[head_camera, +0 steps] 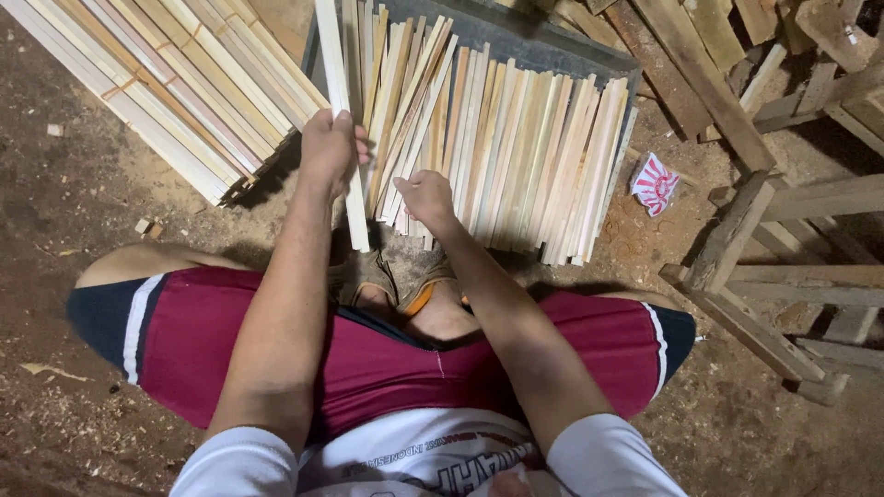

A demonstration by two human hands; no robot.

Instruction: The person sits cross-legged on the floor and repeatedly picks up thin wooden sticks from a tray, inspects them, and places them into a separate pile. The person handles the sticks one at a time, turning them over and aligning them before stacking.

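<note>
The left hand (329, 147) is closed tight around one long, thin, pale wooden stick (343, 120). The stick stands almost straight up and down in the picture, and its near end pokes out below the fist, close to the brown sandals (391, 276). The right hand (425, 198) rests on the loose pile of pale flat wooden sticks (516, 156). Its fingers curl down into the near ends of the sticks, but I cannot tell if they have really pinched one yet.

To do this well, I think the left hand should hold the stick near its middle so it does not tip. The right hand should pick just one stick, not two stuck together, and slide it out along its length so the pile does not spill.

The loose sticks lie fanned out on a dark grey flat board (516, 41). It looks more like a tray than a box; only its far edge shows. The sticks cover most of it and hang over its near side.

To the left lie tied bundles of long wooden sticks (175, 87) on the brown dirt floor (83, 202), well apart from the pile. A small red and white crumpled wrapper (655, 184) lies just beside the pile on the right. Rough wooden frames (783, 267) stand further right.
</note>
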